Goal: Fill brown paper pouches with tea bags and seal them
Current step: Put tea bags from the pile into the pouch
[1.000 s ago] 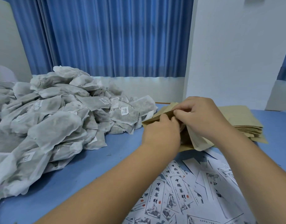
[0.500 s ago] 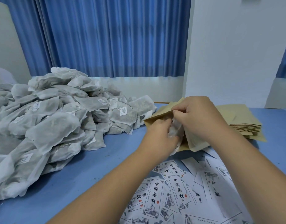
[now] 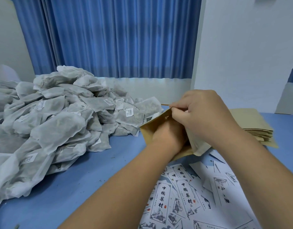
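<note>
Printed labels [image 3: 186,194] at 5 o'clock read 中國藥材; plain brown paper pouch [image 3: 150,128] gapes, right hand [image 3: 203,113] pinching its rim, left hand [image 3: 167,134] buried inside, fingers hidden, grip unknown.

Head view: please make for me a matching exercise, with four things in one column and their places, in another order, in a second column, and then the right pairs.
Things
1. pile of tea bags
2. stack of flat brown pouches
3. printed labels
4. left hand

Places
A. reaching into the open pouch
B. on the table, near side, lower right of the picture
C. on the left part of the table
D. beyond the right hand, at the right

Pairs: 1-C, 2-D, 3-B, 4-A
</note>
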A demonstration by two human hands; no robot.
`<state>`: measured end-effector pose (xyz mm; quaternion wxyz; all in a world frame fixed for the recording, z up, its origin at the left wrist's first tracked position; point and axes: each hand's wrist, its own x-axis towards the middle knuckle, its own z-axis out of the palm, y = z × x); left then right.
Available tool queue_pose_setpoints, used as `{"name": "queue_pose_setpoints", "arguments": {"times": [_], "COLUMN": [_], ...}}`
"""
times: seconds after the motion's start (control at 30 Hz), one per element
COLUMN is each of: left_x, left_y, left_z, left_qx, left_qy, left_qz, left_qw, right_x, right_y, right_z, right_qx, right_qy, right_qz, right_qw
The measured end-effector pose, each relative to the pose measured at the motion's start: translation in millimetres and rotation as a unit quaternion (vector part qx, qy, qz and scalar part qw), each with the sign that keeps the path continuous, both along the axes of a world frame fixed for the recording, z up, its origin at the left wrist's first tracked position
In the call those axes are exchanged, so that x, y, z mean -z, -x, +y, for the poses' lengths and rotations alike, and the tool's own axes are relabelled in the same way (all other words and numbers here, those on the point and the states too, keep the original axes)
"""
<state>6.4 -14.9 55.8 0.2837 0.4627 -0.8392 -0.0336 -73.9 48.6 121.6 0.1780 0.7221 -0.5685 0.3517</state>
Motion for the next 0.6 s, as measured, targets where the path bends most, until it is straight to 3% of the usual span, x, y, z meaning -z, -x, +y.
{"name": "queue_pose_setpoints", "arguments": {"times": [0.13,0.3,0.37,0.47,0.6], "left_x": [0.4,0.3,-4.2,-10.2,-10.0], "left_y": [-11.1,-65.2,-94.0,-138.0,-187.0], "left_z": [5.1,24.9,27.8,21.6,10.7], "left_qx": [0.119,0.151,0.098,-0.074,-0.316], "left_qy": [-0.011,0.065,0.099,0.191,0.145], "left_qz": [0.053,0.071,0.064,0.010,-0.026], "left_qw": [0.991,0.984,0.988,0.979,0.937], "right_x": [3.7,9.5,12.2,16.0,18.0], "right_y": [3.0,3.1,2.6,-0.2,-3.4], "right_z": [-1.6,-5.4,-5.8,-6.0,-6.4], "right_qx": [0.031,0.045,0.041,0.042,0.043], "right_qy": [0.011,-0.010,-0.024,-0.046,-0.068], "right_qz": [-0.020,-0.031,-0.041,-0.039,-0.032], "right_qw": [0.999,0.998,0.998,0.997,0.996]}}
